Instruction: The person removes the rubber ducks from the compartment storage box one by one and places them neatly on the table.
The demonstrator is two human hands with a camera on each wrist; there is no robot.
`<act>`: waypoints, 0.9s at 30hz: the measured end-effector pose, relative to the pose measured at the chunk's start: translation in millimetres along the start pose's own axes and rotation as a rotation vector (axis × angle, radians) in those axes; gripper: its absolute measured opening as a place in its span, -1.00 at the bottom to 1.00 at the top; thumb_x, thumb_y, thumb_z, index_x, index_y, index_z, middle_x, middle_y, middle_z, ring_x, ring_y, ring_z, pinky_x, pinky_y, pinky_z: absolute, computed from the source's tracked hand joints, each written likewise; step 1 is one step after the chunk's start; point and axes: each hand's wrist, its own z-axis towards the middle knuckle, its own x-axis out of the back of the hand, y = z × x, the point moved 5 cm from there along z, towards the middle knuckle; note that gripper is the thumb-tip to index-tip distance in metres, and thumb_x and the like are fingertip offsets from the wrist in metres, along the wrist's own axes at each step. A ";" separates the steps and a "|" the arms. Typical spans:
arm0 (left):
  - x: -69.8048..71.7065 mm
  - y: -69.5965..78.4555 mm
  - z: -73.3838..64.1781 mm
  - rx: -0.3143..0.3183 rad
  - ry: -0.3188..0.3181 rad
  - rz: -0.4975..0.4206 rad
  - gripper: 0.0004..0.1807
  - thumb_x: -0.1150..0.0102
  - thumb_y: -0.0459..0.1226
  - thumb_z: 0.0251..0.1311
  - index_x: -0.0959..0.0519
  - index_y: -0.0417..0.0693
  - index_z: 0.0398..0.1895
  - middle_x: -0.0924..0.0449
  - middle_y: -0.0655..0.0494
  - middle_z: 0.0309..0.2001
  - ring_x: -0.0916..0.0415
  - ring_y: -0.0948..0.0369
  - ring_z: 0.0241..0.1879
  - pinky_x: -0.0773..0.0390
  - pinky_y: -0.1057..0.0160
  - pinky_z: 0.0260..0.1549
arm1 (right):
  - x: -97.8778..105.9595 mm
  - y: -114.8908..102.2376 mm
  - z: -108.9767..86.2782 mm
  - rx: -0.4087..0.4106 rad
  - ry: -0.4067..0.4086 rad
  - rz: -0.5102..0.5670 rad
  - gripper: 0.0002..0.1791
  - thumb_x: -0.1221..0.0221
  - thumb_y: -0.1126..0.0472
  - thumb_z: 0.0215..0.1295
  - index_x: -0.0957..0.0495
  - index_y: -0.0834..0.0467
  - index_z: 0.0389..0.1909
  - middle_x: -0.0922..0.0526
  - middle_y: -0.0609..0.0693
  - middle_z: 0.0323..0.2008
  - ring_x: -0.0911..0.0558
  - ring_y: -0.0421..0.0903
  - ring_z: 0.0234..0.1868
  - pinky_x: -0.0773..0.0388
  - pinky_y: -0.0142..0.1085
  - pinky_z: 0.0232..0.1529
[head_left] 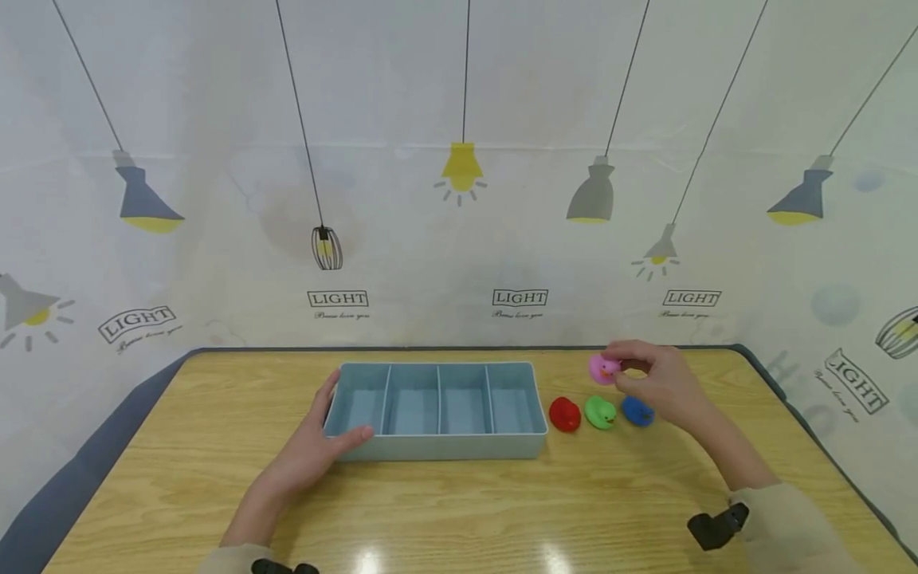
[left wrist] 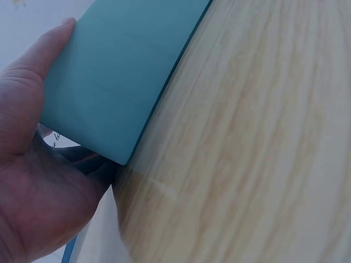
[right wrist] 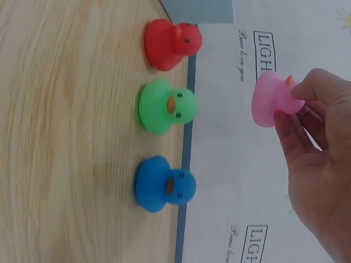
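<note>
A pale blue box (head_left: 441,448) with several compartments in a row sits on the table. My left hand (head_left: 307,448) holds its left end, thumb over the front and fingers along the side; the left wrist view shows the box wall (left wrist: 120,76) beside the thumb. Above the table, right of the box, my right hand (head_left: 663,388) pinches a pink rubber duck (right wrist: 267,98) between thumb and fingers. Below it, a red duck (head_left: 565,414), a green duck (head_left: 600,412) and a blue duck (head_left: 637,410) stand in a row on the tabletop.
The wood-grain table (head_left: 459,510) extends in front of the box and to both sides. Behind its dark back edge hangs a pale curtain (head_left: 402,199) printed with lamps and lettering.
</note>
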 end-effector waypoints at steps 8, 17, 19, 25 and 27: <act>-1.7 -2.2 0.5 -0.003 0.001 -0.009 0.18 -0.39 -0.03 0.29 0.32 0.20 0.69 0.24 -0.31 0.62 0.21 -0.21 0.58 0.09 -0.28 0.47 | 22.5 14.8 -16.5 0.022 0.032 0.014 -0.66 -0.30 0.53 0.22 -0.64 0.47 0.04 -0.60 0.39 0.12 -0.57 -0.54 -0.10 -0.57 -0.60 -0.12; -1.1 -1.4 2.5 -0.010 -0.006 -0.008 0.18 -0.38 -0.04 0.30 0.33 0.22 0.69 0.26 -0.34 0.62 0.26 -0.24 0.58 0.11 -0.31 0.46 | 41.3 51.0 -33.9 -0.093 0.066 -0.037 -0.68 -0.33 0.43 0.31 -0.63 0.46 0.05 -0.62 0.41 0.07 -0.57 -0.55 -0.16 -0.61 -0.54 -0.24; -0.9 -1.0 2.6 -0.012 -0.007 -0.002 0.18 -0.38 -0.04 0.31 0.33 0.21 0.69 0.27 -0.34 0.62 0.27 -0.25 0.58 0.11 -0.32 0.46 | 44.5 59.3 -38.3 -0.100 0.082 -0.059 -0.69 -0.33 0.42 0.32 -0.64 0.46 0.03 -0.62 0.41 0.06 -0.57 -0.55 -0.17 -0.61 -0.55 -0.24; -0.8 0.6 0.6 -0.014 -0.004 0.002 0.19 -0.38 -0.05 0.31 0.33 0.17 0.69 0.28 -0.37 0.61 0.29 -0.27 0.57 0.12 -0.33 0.45 | 49.5 82.7 -49.5 -0.158 0.064 -0.122 -0.68 -0.36 0.40 0.29 -0.64 0.47 0.02 -0.61 0.43 0.09 -0.52 -0.60 -0.20 -0.59 -0.57 -0.25; -0.6 0.9 -0.1 -0.013 -0.003 0.000 0.19 -0.38 -0.05 0.30 0.33 0.18 0.69 0.28 -0.37 0.61 0.29 -0.27 0.57 0.12 -0.33 0.45 | 49.1 90.2 -52.3 -0.189 0.036 -0.138 -0.65 -0.37 0.37 0.28 -0.64 0.46 0.04 -0.61 0.43 0.10 -0.53 -0.57 -0.18 -0.60 -0.55 -0.24</act>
